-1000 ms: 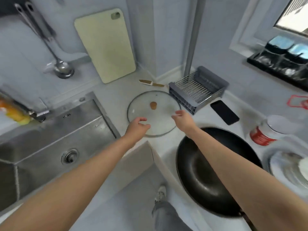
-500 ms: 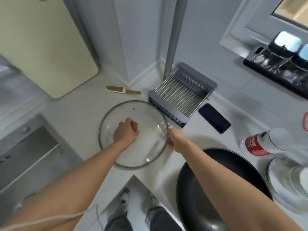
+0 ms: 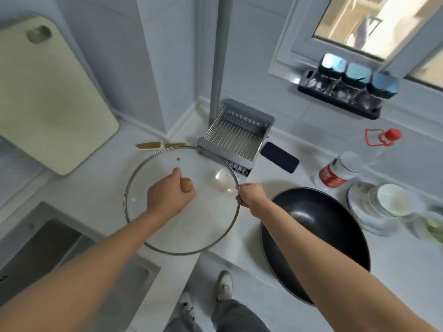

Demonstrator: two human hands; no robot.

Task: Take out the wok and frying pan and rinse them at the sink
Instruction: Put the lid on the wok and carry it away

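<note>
Wok out on surface, unrinsed; left hand grips lid knob, right hand pinches rim; frying pan unseen.

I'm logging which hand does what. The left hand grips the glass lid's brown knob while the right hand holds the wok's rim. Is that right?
Not quite. In the head view the right hand pinches the rim of the glass lid, not the wok, which sits untouched beside it. The left hand does grip the brown knob.

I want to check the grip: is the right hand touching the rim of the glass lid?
Touching. The head view shows the right hand pinching the metal rim of the glass lid.
</note>
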